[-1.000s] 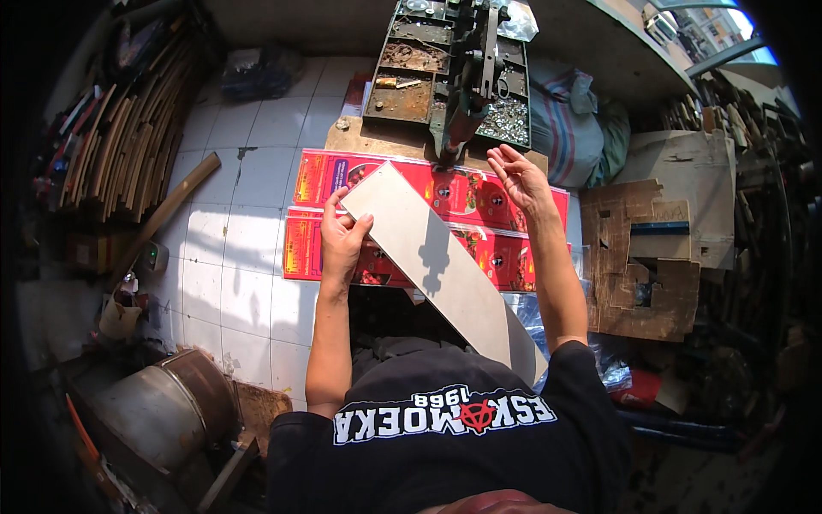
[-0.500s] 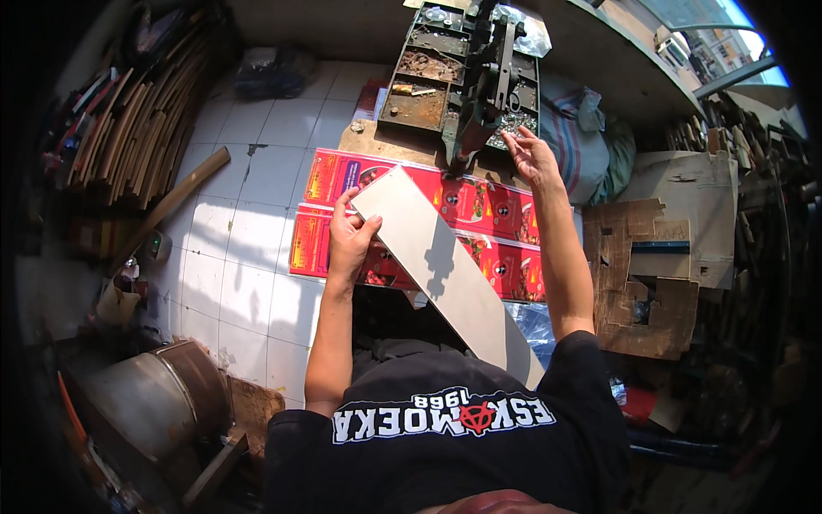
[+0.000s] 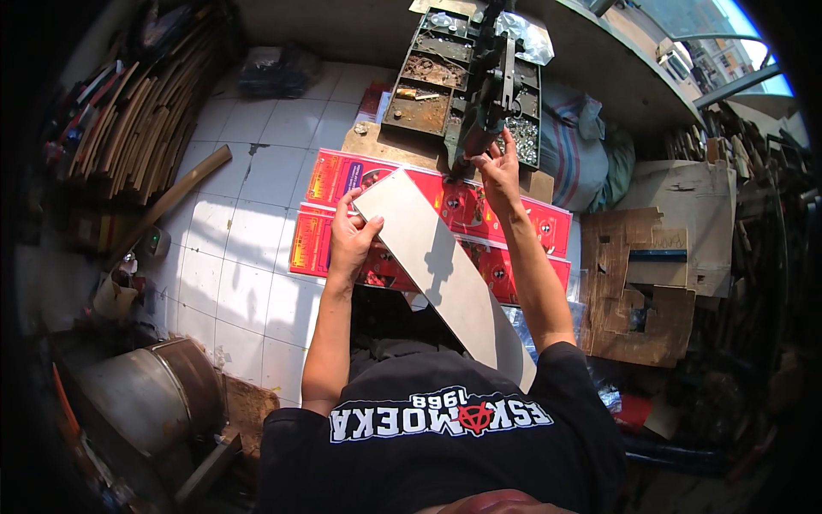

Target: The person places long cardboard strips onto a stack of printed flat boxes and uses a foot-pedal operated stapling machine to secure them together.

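Note:
My left hand (image 3: 349, 240) grips the far left corner of a long, pale grey board (image 3: 407, 218), thumb on top. The board slants from there down toward my body, and a dark shadow falls across it. At the lower end of a dark metal hand press (image 3: 490, 111) is my right hand (image 3: 501, 171), its thumb and fingers drawn together. Whatever they hold is too small to make out. Red printed panels (image 3: 555, 230) lie beneath the board. A compartment of small shiny metal pieces (image 3: 524, 137) is just beyond my right hand.
A divided dark tray (image 3: 419, 113) flanks the press, with rusty bits in some sections. Torn cardboard (image 3: 608, 291) lies at the right, near a striped sack (image 3: 572, 141). Stacked boards (image 3: 137, 128) lean at the far left; a metal drum (image 3: 141, 398) stands at the lower left.
My right hand has come left and nearer, from the compartment of metal pieces to the lower end of the press. My left hand and the board stay nearly still.

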Demonstrator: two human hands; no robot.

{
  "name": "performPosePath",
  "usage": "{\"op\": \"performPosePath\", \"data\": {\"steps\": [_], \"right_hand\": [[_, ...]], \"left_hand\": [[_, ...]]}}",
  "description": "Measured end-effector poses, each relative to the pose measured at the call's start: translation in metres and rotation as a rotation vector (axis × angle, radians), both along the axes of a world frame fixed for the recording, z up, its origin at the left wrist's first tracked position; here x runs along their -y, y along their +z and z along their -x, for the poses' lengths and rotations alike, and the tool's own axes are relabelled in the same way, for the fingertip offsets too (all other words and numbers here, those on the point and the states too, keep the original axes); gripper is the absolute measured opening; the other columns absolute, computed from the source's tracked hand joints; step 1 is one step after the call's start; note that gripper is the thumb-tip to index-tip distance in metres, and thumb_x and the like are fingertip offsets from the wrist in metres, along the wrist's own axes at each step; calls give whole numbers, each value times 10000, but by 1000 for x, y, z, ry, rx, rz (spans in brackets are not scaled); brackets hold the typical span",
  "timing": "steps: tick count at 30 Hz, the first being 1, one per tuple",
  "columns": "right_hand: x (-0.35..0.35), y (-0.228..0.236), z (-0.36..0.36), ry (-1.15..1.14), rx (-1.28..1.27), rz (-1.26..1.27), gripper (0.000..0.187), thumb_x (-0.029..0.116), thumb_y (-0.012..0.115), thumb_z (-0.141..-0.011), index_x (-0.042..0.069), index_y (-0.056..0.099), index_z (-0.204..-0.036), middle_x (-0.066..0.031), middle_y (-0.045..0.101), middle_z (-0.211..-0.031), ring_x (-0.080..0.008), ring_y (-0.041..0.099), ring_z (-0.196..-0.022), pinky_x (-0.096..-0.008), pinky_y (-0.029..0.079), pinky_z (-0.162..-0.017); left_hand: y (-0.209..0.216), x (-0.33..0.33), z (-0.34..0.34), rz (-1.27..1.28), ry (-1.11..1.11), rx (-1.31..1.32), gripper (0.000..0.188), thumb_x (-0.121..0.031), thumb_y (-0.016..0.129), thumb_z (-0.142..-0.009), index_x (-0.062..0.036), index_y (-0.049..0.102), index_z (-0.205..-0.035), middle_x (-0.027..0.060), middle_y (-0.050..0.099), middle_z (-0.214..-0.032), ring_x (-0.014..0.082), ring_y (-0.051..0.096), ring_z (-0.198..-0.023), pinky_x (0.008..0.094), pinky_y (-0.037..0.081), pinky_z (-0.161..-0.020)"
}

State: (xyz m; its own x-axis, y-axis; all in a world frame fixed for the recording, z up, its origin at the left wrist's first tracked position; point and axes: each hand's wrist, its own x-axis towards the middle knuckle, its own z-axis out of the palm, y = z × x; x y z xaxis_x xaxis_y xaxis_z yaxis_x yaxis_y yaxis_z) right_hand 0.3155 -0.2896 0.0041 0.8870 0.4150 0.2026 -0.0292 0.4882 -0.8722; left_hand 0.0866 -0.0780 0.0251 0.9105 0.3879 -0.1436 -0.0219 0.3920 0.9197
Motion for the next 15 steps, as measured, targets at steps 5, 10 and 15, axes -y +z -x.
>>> {"op": "performPosePath", "data": {"steps": [5, 10, 15], "right_hand": [[-11, -2, 10, 81, 52, -13, 962, -148, 578, -834, 171, 49, -1572, -165, 421, -1467, -302, 566, -1248, -302, 536, -902], [-10, -7, 9, 51, 93, 106, 947, -199, 462, -834, 227, 60, -1578, -141, 435, -1468, -308, 555, -1273, -246, 514, -865], [-15, -10, 8, 10, 269, 245, 914, -219, 426, -809, 164, 98, -1571, -147, 444, -1455, -290, 557, -1275, -257, 488, -922]], "left_hand": [[-3, -2, 2, -33, 0, 4, 688, -58, 661, -884, -1, 267, -1444, 184, 704, -973, 181, 713, -787, 276, 614, -605], [1, 0, 2, -35, -14, -11, 686, -60, 658, -884, 0, 266, -1444, 188, 703, -975, 185, 715, -789, 286, 620, -620], [-2, 0, 1, -22, 5, 22, 689, -59, 658, -883, -4, 263, -1445, 190, 703, -982, 187, 716, -788, 287, 622, -621]]}}
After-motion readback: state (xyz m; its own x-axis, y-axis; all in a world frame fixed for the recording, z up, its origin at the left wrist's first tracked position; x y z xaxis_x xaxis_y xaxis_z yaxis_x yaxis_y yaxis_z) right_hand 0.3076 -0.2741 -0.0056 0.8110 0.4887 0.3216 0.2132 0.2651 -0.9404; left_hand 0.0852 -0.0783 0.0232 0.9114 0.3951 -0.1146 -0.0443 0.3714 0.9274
